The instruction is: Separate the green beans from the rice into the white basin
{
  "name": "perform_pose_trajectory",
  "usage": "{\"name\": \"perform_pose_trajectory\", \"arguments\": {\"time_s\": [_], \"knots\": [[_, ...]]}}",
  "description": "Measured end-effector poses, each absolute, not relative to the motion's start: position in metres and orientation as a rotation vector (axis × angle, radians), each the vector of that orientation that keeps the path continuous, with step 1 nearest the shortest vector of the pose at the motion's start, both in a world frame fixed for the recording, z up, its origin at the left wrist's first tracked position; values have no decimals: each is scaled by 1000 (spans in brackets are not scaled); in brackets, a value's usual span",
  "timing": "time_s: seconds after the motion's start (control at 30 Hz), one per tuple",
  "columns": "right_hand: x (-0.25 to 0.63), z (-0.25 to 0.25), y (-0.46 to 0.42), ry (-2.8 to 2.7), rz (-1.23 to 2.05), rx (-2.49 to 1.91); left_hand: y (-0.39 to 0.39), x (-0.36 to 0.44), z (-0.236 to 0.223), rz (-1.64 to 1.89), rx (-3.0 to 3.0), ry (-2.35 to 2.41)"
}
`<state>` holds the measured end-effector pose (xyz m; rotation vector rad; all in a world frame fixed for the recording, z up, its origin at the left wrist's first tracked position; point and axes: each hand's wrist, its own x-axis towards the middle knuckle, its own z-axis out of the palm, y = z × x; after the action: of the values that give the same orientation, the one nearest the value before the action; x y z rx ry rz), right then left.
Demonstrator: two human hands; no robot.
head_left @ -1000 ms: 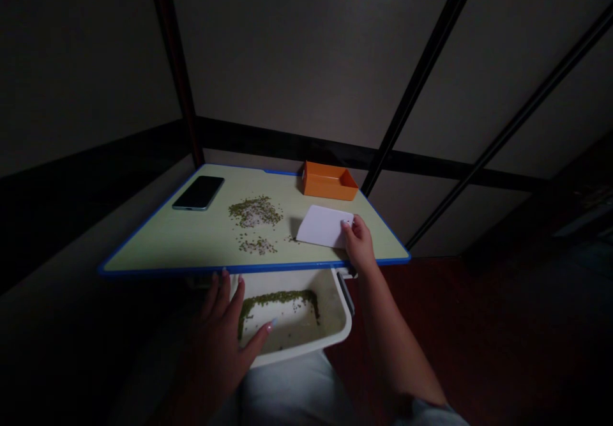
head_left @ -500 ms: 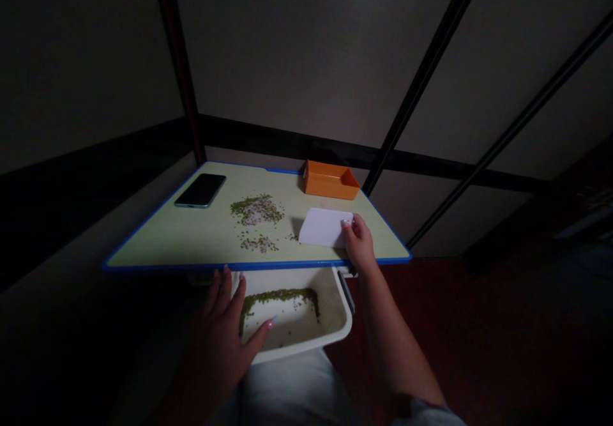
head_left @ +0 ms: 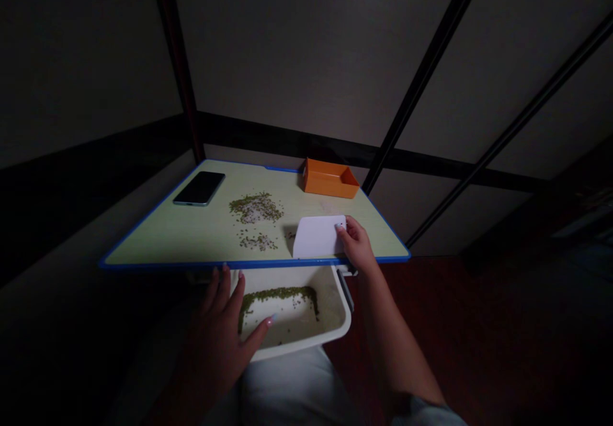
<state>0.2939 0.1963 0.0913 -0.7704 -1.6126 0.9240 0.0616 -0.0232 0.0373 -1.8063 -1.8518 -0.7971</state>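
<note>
White scraper (head_left: 316, 238) looks mid-sweep by the near worktop (head_left: 191, 237) edge, right fingers (head_left: 347, 239) pinching it, left fingers (head_left: 234, 297) loose, so the grains (head_left: 257, 209) probably need a leftward reach.

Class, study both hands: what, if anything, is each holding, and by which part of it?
The right hand holds the white card by its right end. The left hand, fingers spread at the white tub, holds nothing visible.
</note>
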Motion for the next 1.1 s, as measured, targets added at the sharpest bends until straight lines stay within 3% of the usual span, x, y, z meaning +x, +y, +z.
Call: {"name": "perform_pose_trajectory", "arguments": {"time_s": [0.3, 0.73, 1.1], "knots": [[293, 95, 194, -1575, 924, -788, -23, 61, 34, -797, -1813, -1889], [301, 85, 143, -1492, 613, -848, -23, 61, 32, -812, -1818, -1889], [298, 91, 102, -2100, 14, -509, -22, 58, 31, -839, -1842, -1864]]}}
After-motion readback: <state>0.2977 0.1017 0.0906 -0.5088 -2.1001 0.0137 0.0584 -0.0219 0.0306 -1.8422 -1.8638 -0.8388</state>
